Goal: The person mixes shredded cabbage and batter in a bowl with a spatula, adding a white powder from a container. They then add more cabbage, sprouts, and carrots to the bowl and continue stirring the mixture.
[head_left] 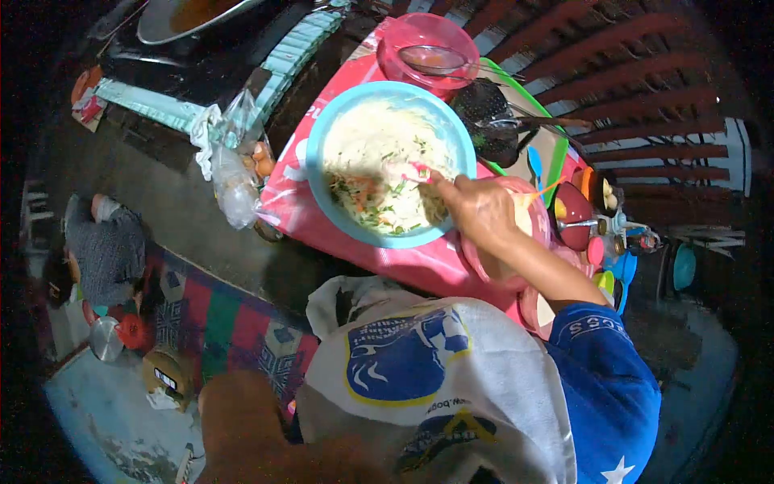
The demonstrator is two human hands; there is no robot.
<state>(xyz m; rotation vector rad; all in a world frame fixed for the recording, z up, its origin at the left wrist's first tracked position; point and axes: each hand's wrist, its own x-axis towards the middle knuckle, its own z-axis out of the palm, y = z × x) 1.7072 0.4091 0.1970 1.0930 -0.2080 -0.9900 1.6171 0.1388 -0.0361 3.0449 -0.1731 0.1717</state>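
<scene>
My right hand [477,208] is closed on a pale spoon [407,172] with pink markings, over the light blue bowl [316,173]. Thick white batter [377,129] fills much of this bowl, with chopped greens and orange shreds [363,194] toward its near side. The spoon's lower end is at the mix, and its exact shape is hard to make out. Beneath my right wrist stands a pink container [481,256] with pale contents. At the lower left, part of my bent left arm shows dark and blurred; its hand is not visible.
A pink basin [387,48] with a strainer [435,60] stands beyond the bowl. On a green-rimmed tray [556,173] lies a black slotted ladle [481,105]. Eggs in a bag [262,160] hang near the stove [193,77]. Another person [109,250] is at far left.
</scene>
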